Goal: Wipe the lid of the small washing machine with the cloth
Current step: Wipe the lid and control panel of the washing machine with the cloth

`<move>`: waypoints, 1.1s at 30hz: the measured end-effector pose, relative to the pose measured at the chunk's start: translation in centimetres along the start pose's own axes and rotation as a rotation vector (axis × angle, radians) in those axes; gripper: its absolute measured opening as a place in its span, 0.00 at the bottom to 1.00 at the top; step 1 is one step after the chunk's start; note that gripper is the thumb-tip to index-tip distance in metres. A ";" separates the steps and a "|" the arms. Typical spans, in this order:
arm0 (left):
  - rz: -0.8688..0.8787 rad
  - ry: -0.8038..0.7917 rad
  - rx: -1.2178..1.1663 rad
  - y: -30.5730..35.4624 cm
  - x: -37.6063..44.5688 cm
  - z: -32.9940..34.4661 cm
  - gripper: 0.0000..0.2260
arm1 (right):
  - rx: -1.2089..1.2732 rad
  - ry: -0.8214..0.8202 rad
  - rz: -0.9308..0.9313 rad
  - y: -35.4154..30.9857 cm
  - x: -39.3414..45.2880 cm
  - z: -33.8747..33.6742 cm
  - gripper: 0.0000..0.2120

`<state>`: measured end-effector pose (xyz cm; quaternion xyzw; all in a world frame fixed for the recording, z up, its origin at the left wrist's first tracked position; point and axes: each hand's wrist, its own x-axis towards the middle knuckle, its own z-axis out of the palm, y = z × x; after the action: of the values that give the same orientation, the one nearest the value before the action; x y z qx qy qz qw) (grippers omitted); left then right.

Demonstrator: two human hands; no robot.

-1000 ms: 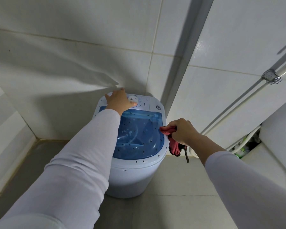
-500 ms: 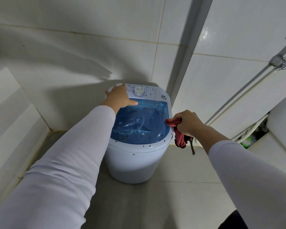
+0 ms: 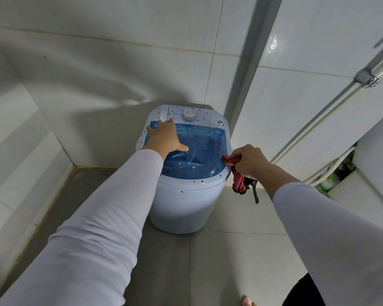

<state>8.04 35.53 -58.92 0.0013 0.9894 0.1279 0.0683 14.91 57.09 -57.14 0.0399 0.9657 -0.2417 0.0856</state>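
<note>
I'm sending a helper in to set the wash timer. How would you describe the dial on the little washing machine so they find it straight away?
Find the small white washing machine standing in the tiled corner, with a see-through blue lid. Behind the lid runs a white control strip. The dial is the round white knob at its middle, the only raised knob there; the small dark ring to its right is flat.

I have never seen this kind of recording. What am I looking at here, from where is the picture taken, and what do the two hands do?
The camera sits on a person's head and looks down, so both arms reach into the picture from below. In a tiled corner stands a small white washing machine with a see-through blue lid and a round dial behind it. Dark specks dot the lid and the rim. The left hand lies flat and open on the lid's left side. The right hand grips a red cloth at the lid's right edge; the rest of the cloth hangs down beside the machine.
</note>
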 end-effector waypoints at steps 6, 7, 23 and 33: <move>-0.002 0.018 0.054 -0.1 -0.4 0.5 0.48 | -0.018 -0.009 0.000 -0.4 -1.4 0.5 0.12; -0.002 0.019 0.068 -0.1 -0.4 0.5 0.49 | -0.020 -0.011 -0.002 -0.4 -1.6 0.6 0.12; -0.037 0.057 0.125 0.1 -1.0 0.6 0.49 | -0.096 -0.099 -0.045 -2.0 -3.9 2.3 0.12; -0.051 0.067 0.107 0.0 -1.1 0.8 0.50 | -0.232 -0.137 -0.155 -4.6 -5.0 3.7 0.11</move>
<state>9.22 35.69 -59.55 -0.0248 0.9963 0.0728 0.0381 19.81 51.10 -57.27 -0.0616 0.9792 -0.1365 0.1366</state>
